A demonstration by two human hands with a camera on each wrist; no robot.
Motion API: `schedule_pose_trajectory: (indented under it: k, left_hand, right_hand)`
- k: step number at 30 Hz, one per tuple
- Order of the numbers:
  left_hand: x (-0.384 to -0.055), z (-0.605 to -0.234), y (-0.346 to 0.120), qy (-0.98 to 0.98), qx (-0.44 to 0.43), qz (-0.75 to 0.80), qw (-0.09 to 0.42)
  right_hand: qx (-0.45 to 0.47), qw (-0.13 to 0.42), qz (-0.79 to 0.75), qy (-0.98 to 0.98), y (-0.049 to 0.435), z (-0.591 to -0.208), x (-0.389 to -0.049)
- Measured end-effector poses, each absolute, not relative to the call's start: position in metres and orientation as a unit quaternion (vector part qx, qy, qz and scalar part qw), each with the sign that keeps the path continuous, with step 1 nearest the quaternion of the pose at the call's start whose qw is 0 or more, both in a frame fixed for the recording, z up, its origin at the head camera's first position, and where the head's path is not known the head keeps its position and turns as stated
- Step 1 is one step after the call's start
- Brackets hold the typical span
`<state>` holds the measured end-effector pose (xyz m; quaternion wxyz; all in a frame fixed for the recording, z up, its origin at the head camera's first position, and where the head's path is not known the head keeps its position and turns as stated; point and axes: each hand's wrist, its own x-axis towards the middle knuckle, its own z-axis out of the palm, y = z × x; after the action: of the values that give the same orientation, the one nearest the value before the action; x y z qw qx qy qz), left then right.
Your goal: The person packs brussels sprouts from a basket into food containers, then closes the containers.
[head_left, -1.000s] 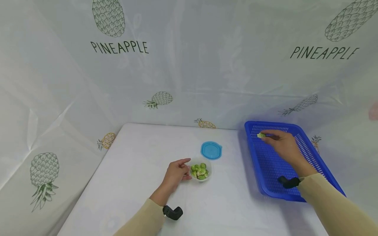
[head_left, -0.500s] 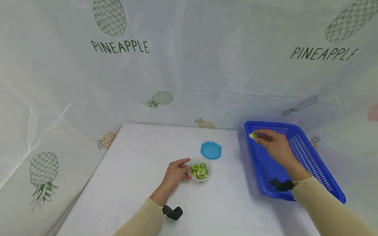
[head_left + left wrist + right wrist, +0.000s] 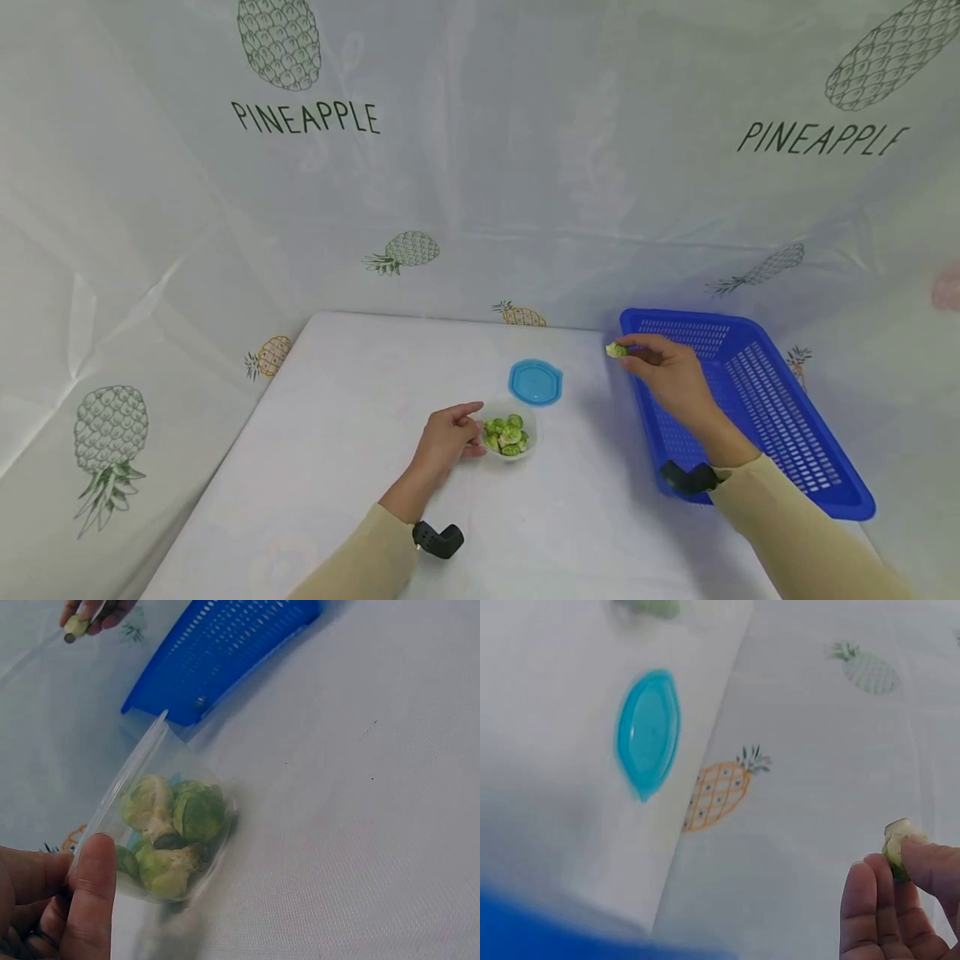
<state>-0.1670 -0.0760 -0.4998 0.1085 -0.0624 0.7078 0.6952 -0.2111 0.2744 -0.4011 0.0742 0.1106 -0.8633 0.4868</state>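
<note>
A clear plastic bowl (image 3: 535,433) stands on the table with several green Brussels sprouts (image 3: 506,436) in it. My left hand (image 3: 444,442) holds the bowl's left rim, thumb against the wall, as the left wrist view shows close up. My right hand (image 3: 667,371) pinches one Brussels sprout (image 3: 617,350) between thumb and fingertips, above the left rim of a blue plastic basket (image 3: 765,392). In the right wrist view, the pale cut end of that sprout (image 3: 900,844) shows. A blue lid (image 3: 536,382) lies flat behind the bowl.
White cloth covers the table (image 3: 337,400). A sheet printed with pineapples (image 3: 480,167) hangs behind and along the sides. The basket takes up the table's right side, and its walls rise above the surface.
My right hand has moved left with the Brussels sprout, from over the basket's inside to its left rim. The left hand and the bowl have stayed put.
</note>
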Motion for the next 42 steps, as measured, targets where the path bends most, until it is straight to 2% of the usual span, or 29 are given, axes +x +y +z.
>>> schedule_pose_trajectory:
  k: [19, 35, 42]
  left_hand:
    - [-0.169, -0.5, -0.075, 0.704, -0.066, 0.698, 0.109]
    - [-0.171, -0.502, -0.077, 0.701, -0.06, 0.702, 0.115]
    - [-0.172, -0.5, -0.077, 0.701, -0.064, 0.701, 0.118]
  right_hand:
    - [0.129, 0.056, 0.541, -0.829, 0.214, -0.425, -0.206]
    - [0.147, -0.01, 0.556, -0.818, 0.166, -0.465, -0.202]
    - [0.155, -0.02, 0.545, -0.824, 0.154, -0.479, -0.205]
